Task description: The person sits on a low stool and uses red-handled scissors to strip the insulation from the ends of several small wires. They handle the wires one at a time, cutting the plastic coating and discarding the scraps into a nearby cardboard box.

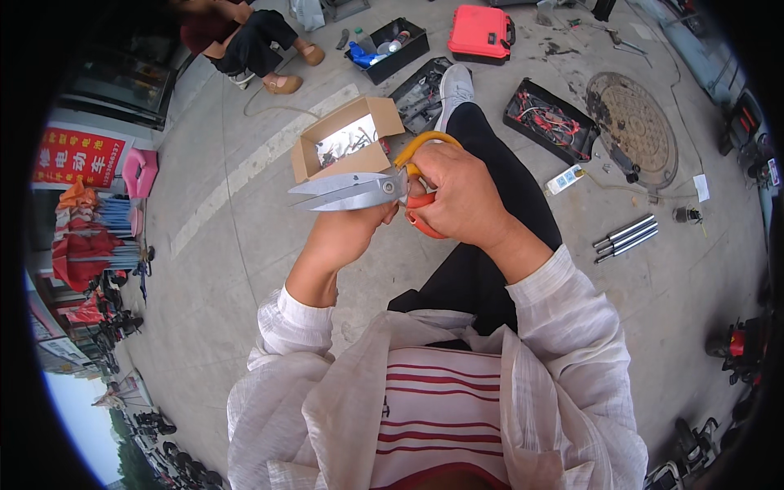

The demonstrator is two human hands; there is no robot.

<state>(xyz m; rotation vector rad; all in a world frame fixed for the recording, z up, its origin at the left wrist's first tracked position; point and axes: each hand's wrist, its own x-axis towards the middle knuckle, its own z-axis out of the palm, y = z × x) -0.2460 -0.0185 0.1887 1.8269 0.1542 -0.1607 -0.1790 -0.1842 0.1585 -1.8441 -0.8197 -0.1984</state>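
Note:
My right hand [467, 192] is closed round the handles of a pair of scissors [351, 190], with orange-yellow loops and broad steel blades pointing left. The blade tips are slightly apart. Behind and below the blades, my left hand [349, 238] is curled close to the pivot. Its fingertips are covered by the scissors, so whatever they pinch does not show. Just beyond the blades sits an open cardboard box [309, 157] with a pale lining and small wire pieces [357, 144] inside.
Black trays [535, 135] of wires and parts stand ahead, one with bottles [390, 49]. Around them are a red case [480, 34], a manhole cover [637, 122] and metal tubes [626, 238]. A person [265, 45] sits far left. My outstretched leg [498, 163] lies beside the box.

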